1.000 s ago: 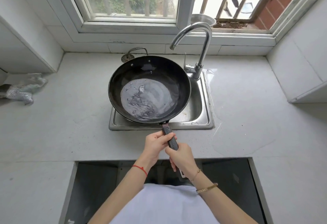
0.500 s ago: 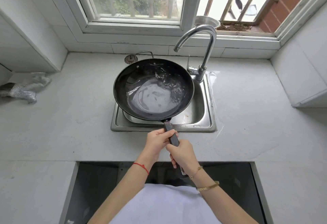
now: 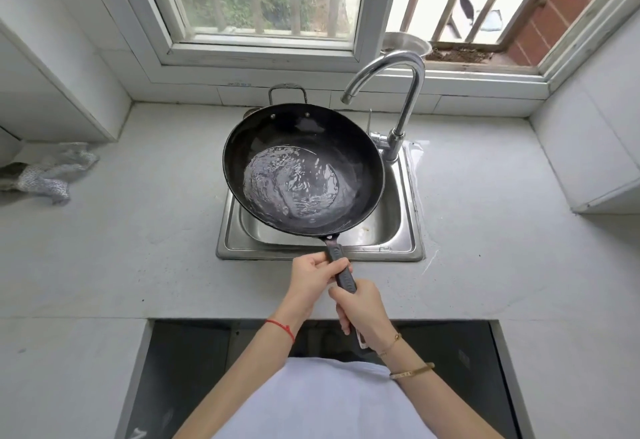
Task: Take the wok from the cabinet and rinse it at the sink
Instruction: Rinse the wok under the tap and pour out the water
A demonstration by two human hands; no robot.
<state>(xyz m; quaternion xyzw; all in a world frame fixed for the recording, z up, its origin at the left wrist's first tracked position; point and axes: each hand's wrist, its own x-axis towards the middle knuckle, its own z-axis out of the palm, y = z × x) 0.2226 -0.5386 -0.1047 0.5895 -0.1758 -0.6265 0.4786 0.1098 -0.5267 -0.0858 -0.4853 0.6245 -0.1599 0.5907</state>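
Wok (image 3: 304,168): black, long-handled, held over the sink (image 3: 403,230) at the centre of the frame. Since half a second ago the pool of water (image 3: 291,189) inside has slid from the middle toward the lower left of the bowl, and the wok's small loop handle (image 3: 287,90) now points straight up the frame rather than up and to the left.

Left hand (image 3: 313,279): just below the sink's front rim, fingers curled round the upper part of the wok handle (image 3: 341,270), thumb lying on top. A red string sits on the wrist.

Right hand (image 3: 363,310): immediately below and right of the left, fingers wrapped about the lower part of the same handle (its end peeks out beneath the palm). Two gold bracelets on that wrist. Both forearms rise from the lower centre of the frame, converging on the handle; the grip matches that of the earlier frames.

Tap (image 3: 398,92): chrome gooseneck, upper right of the wok; its spout stands beyond the rim.

Worktop (image 3: 138,230): pale grey, surrounding the sink. A crumpled silvery cloth (image 3: 52,171) lies at the left edge.
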